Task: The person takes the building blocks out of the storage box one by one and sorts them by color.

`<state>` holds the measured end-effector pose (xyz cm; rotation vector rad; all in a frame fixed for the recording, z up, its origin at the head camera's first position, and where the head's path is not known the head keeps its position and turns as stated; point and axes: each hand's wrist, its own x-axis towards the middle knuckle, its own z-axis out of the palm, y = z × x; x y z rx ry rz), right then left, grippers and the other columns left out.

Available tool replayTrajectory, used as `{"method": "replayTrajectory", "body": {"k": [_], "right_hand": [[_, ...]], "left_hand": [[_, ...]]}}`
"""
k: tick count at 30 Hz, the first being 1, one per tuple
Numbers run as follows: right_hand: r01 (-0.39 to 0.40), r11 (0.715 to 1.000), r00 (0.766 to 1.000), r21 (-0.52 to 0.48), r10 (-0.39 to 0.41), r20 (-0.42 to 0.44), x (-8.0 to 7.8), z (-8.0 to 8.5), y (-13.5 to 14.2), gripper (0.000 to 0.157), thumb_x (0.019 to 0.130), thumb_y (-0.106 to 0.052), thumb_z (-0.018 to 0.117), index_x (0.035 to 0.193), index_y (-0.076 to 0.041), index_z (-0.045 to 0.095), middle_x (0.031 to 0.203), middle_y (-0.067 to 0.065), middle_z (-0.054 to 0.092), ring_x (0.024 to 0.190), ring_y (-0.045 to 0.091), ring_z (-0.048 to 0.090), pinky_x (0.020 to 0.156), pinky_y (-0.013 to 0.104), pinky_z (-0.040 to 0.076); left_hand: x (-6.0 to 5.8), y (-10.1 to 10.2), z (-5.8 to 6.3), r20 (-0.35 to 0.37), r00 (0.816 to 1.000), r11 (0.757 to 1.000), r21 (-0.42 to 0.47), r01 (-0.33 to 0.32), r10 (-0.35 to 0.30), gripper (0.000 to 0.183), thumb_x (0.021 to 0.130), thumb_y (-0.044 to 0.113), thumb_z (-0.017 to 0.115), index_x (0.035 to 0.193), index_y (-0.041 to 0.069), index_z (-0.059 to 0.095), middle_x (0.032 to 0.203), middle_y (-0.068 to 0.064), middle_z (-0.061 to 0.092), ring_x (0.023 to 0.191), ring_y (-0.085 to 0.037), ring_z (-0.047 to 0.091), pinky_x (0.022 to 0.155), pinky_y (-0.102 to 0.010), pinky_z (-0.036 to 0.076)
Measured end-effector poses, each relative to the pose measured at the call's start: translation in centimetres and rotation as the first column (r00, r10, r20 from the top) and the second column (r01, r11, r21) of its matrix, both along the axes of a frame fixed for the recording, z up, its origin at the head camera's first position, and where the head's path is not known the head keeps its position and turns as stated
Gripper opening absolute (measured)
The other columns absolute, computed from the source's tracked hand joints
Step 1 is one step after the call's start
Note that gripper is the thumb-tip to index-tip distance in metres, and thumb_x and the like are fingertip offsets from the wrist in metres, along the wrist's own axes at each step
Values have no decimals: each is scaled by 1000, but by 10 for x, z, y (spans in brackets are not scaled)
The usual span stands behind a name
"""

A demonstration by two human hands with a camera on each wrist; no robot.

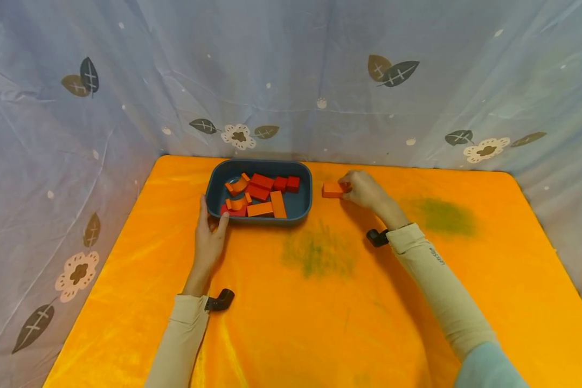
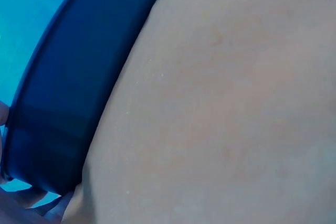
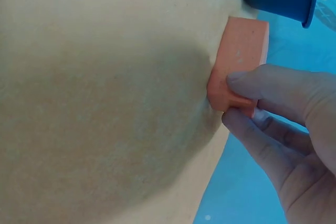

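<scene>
Holding with the left hand (image 1: 209, 240) a dark blue container (image 1: 271, 221) by its near left corner, with fingers clamped around it: thumb at the rim, other fingers along the outer wall. With the right hand (image 1: 364, 191), pinching an orange block (image 1: 331, 189) by its right end, with thumb and fingers clamped on it. Position of this block: to the right of the container, near but apart from it, at the yellow-orange surface (image 1: 281, 323); cannot tell if lying fully on it or lifted a little. Inside the container, several red blocks (image 1: 262, 181), two orange arched pieces (image 1: 239, 186) on the left, and two orange bricks (image 1: 260, 209) at the near side. On the surface also, two green patches (image 1: 446, 217). Behind, a grey-blue curtain (image 1: 296, 64) with printed flowers and leaves. On both forearms, beige sleeves (image 1: 179, 339), with a small black device (image 1: 220, 300) at each cuff.
</scene>
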<state>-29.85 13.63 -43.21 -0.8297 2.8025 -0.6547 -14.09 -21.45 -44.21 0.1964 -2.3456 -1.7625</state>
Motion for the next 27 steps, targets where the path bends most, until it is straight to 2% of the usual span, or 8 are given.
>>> {"method": "replayTrajectory", "body": {"k": [7,15,22,27], "right_hand": [[-13,1000,1000,2,13,-25,0,1,0,33,84,2,73,115,10,66,108,26,63,94,36,62,83,45,54],[-9,1000,999,30,10,-39,1,0,-2,35,86,0,72,118,10,65,109,25,62,95,36,61,84,45,53],[-20,998,998,63,24,-59,2,2,-3,35,85,-2,74,117,10,66,109,26,63,97,38,61,86,46,53],[-42,998,997,45,44,-59,3,10,-2,37,87,-2,72,120,12,63,111,27,62,102,40,61,89,48,52]], "left_hand": [[0,-1,0,-25,1000,1000,-12,-2,2,74,102,14,52,157,4,3,162,-17,8,144,-34,26,113,-50,31],[-1,-3,-2,-17,1000,1000,-9,0,0,75,102,13,52,157,5,1,163,-19,5,145,-34,22,113,-51,30],[0,-2,-2,-1,1000,1000,6,13,-13,76,103,14,51,157,5,0,162,-17,8,142,-36,29,113,-51,30],[0,-2,-1,-10,1000,1000,11,14,-14,76,102,14,52,157,5,0,162,-16,9,141,-36,31,113,-51,31]]}}
